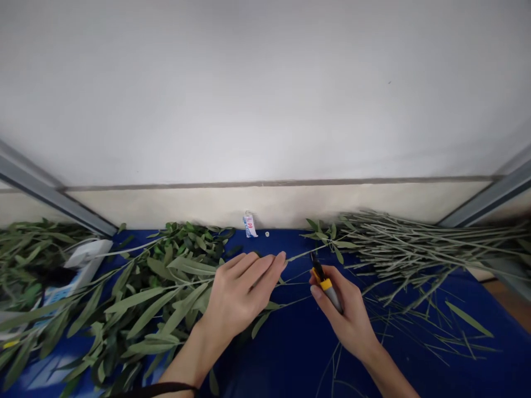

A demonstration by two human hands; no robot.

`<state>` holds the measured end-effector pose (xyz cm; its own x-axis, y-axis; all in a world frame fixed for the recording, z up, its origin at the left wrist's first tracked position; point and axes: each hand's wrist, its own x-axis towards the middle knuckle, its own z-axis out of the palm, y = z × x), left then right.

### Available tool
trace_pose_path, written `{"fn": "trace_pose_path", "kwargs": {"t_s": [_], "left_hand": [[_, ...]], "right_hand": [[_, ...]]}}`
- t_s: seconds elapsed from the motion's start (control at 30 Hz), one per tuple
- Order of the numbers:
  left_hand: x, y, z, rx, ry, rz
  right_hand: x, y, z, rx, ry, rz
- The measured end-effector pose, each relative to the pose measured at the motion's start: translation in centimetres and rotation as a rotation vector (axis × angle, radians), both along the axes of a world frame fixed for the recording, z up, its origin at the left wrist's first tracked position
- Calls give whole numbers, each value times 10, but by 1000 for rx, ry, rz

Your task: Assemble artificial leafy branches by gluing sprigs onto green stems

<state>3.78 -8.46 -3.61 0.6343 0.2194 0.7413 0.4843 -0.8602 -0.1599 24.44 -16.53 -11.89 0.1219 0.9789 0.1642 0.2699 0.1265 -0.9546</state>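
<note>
My left hand (pixel 244 293) is closed, fingers side by side, on a leafy branch. A thin green stem (pixel 299 255) runs from its fingertips toward a small leafy tip (pixel 332 239). The thumb is hidden behind the fingers. Lower to the right, my right hand (pixel 342 309) grips a hand tool (pixel 327 288) with a grey and yellow handle and a dark tip. That tip is close to the stem; I cannot tell whether they touch. Long-leaved green branches (pixel 153 298) spread beneath and left of my left hand.
Bare cut stems (pixel 406 249) lie piled at the right, with loose thin trimmings (pixel 431 331) in front. A small printed label (pixel 249 225) rests against the wall (pixel 265 110) behind the blue table (pixel 282 354). At the left, a white and blue object (pixel 78 265) shows among leaves.
</note>
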Motion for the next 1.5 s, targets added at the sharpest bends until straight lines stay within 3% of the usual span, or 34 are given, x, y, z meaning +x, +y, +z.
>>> {"fn": "trace_pose_path", "kwargs": {"t_s": [0.37, 1.0, 1.5], "left_hand": [[-1, -4, -8, -21, 9, 38], [-1, -5, -4, -22, -3, 32], [0, -7, -8, -49, 39, 33]], "right_hand": [[-4, -4, 0, -45, 146, 33], [0, -1, -2, -24, 82, 64], [-6, -2, -3, -62, 79, -7]]}}
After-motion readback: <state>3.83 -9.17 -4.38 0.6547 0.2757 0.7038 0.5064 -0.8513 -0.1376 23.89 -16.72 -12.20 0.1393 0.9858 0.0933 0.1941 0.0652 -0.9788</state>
